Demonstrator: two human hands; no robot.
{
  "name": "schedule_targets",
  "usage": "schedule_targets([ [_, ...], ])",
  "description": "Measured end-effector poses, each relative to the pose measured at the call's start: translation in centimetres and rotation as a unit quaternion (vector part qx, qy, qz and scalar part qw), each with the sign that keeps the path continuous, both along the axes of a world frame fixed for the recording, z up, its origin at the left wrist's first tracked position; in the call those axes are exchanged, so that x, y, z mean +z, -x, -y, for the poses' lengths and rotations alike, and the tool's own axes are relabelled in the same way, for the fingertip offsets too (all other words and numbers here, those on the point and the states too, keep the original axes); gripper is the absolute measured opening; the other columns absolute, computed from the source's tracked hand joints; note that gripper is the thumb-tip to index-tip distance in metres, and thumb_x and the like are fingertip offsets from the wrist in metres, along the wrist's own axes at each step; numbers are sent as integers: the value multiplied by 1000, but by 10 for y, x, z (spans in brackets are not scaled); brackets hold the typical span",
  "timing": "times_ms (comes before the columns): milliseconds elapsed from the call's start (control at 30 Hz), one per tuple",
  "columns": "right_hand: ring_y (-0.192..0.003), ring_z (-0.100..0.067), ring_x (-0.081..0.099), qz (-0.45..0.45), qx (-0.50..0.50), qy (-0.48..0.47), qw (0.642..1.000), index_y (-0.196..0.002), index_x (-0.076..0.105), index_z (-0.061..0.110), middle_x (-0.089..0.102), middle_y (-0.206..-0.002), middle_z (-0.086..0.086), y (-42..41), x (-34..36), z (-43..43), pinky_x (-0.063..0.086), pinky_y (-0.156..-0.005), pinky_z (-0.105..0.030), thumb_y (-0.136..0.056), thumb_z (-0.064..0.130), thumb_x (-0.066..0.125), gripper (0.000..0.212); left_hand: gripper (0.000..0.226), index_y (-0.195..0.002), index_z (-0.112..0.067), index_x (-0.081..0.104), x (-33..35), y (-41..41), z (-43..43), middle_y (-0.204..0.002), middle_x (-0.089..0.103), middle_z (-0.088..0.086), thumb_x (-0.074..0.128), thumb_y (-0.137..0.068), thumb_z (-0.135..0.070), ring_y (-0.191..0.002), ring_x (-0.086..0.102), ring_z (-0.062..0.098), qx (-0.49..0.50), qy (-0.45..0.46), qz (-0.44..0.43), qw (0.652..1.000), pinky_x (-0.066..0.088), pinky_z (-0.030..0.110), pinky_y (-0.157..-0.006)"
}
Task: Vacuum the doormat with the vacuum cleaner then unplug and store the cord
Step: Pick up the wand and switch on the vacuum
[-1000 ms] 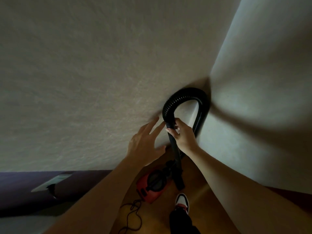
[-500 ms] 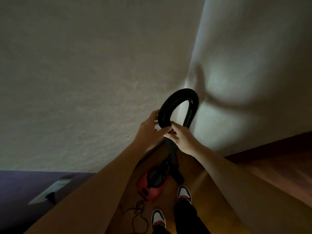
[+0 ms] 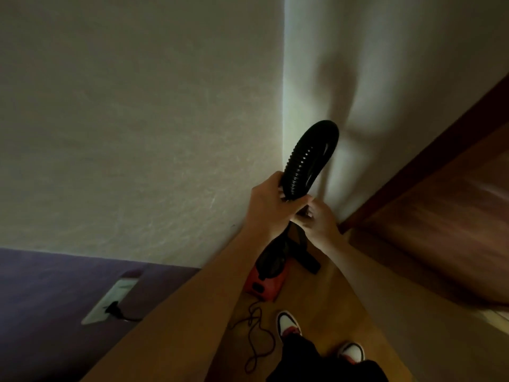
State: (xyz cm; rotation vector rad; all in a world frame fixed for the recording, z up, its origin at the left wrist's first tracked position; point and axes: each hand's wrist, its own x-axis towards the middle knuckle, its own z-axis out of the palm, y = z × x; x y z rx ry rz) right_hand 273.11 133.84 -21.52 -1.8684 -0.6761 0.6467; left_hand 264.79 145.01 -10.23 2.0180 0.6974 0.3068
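Hose [image 3: 305,161] loops up black and ribbed above both hands, and two hands now hold it. The left hand [image 3: 271,208], which a second ago hung spread and apart from it, has closed its fingers round the ribbed section. The right hand [image 3: 316,219] sits just beside and slightly below, fingers curled on the tube where the hose meets the wand [image 3: 304,256]. The loop has also turned and shows nearly edge-on. This looks like handling the hose rather than cleaning, and no doormat shows, so I cannot tell how far the vacuuming stands. Below the hands, the red vacuum cleaner [image 3: 265,282] rests on the wood floor [image 3: 316,299], its cord [image 3: 256,337] lying loose. Well left of the left forearm, the plug [image 3: 113,308] sits in the wall outlet [image 3: 110,296], so unplugging is not yet done.
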Motion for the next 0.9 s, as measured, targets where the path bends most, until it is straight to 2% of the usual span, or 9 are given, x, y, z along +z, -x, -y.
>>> schedule_targets([
  [100, -104, -18, 71, -22, -36, -55, 998, -107, 70, 29, 74, -108, -2, 12, -1, 23, 57, -94, -43, -83, 42, 80, 29, 40, -104, -16, 66, -2, 4, 17, -93, 71, -8, 84, -74, -35, -85, 67, 0, 0, -20, -8, 1000, 53, 13, -74],
  [200, -103, -25, 70, -10, -54, -69, 996, -112, 71, 20, 74, -106, -6, 17, -2, 49, 56, -91, -53, -84, 50, 77, 42, 37, -101, -16, 67, -1, 9, 41, -90, 71, -9, 84, -74, -36, -82, 66, -2, -9, -24, -8, 1000, 50, 8, -71],
  [300, -98, -19, 70, -7, -38, -48, 998, -109, 69, 19, 73, -101, 2, 19, -3, 81, 57, -86, -44, -86, 42, 77, 33, 35, -98, -16, 68, -2, 13, 67, -87, 71, -10, 84, -74, -36, -80, 66, -5, -6, -14, -12, 1000, 49, 6, -68],
  [367, -89, -5, 66, -1, -14, -16, 1000, -102, 66, 34, 69, -93, 20, 21, -2, 103, 51, -79, -27, -89, 31, 77, 17, 38, -101, -16, 68, -1, 16, 86, -89, 72, -10, 84, -74, -37, -81, 67, -5, -7, -2, -18, 1000, 51, 8, -70],
  [467, -84, 7, 61, 15, 3, 16, 1000, -98, 57, 46, 62, -87, 35, 25, 5, 136, 41, -75, -12, -89, 26, 78, 30, 38, -100, -20, 67, 0, 18, 117, -88, 71, -13, 83, -73, -41, -79, 66, -8, -11, 2, -32, 999, 49, 4, -66],
  [600, -95, -5, 64, -31, -26, 11, 999, -114, 63, 30, 67, -101, 14, 44, -3, 180, 50, -84, -34, -90, 37, 75, 28, 36, -90, -23, 67, -7, 22, 152, -79, 69, -14, 82, -72, -49, -72, 65, -5, 6, -15, -50, 999, 49, 7, -62],
  [667, -93, -10, 64, -51, -40, 5, 998, -115, 62, 29, 66, -98, 9, 60, -8, 198, 49, -83, -37, -92, 38, 73, 27, 36, -86, -25, 66, -14, 26, 168, -77, 70, -12, 82, -70, -53, -72, 67, 0, 19, -15, -58, 998, 57, 19, -66],
  [800, -93, 10, 60, -99, -71, -19, 992, -121, 59, 30, 63, -104, 17, 84, -6, 228, 41, -78, -9, -93, 27, 75, 32, 41, -84, -30, 66, -30, 36, 193, -81, 72, -9, 81, -62, -62, -76, 72, 9, 44, 39, -61, 996, 63, 38, -70],
  [900, -86, 7, 63, -119, -49, -28, 991, -125, 57, 33, 66, -100, 14, 89, -2, 248, 42, -73, -11, -95, 24, 71, 35, 54, -95, -28, 62, -33, 39, 206, -90, 72, -9, 82, -59, -63, -83, 72, 10, 52, 51, -62, 995, 63, 39, -74],
])
